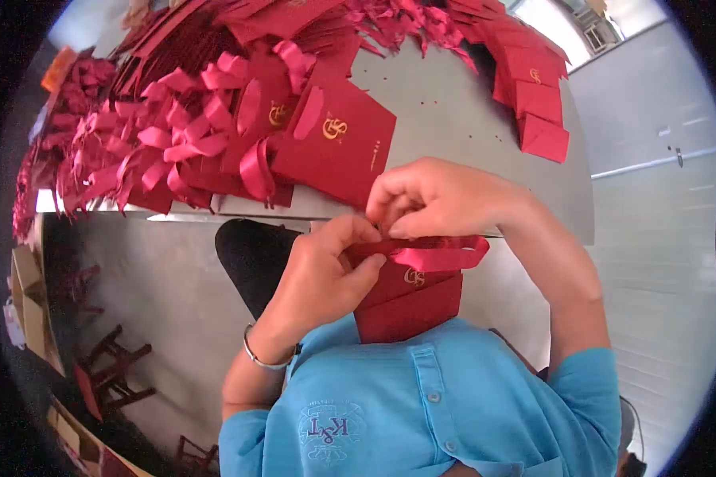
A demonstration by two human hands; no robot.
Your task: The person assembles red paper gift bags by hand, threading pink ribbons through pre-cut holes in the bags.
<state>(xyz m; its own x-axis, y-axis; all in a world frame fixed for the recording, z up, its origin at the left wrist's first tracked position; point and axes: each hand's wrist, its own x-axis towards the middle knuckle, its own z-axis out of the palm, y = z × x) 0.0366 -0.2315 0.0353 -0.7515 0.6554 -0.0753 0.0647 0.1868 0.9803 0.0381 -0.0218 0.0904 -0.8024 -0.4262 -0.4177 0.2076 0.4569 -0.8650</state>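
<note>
A dark red paper gift bag (410, 308) with a gold monogram rests against my front, its opening facing away from me. My left hand (324, 274) is closed on the bag's upper left edge, thumb and fingers pinched together. Just beyond it, my right hand (445, 199) bends over the bag's mouth with fingers curled and thumb tucked in; what lies between those fingertips is hidden. A pink-red ribbon handle (441, 256) loops out along the top of the bag to the right.
A grey table (445, 119) stands before me. On its left lie overlapping red gift bags (346, 139) with looped ribbons (183, 135). More red bags (537, 99) line the far right side. Wooden stools (111, 370) stand on the floor at lower left.
</note>
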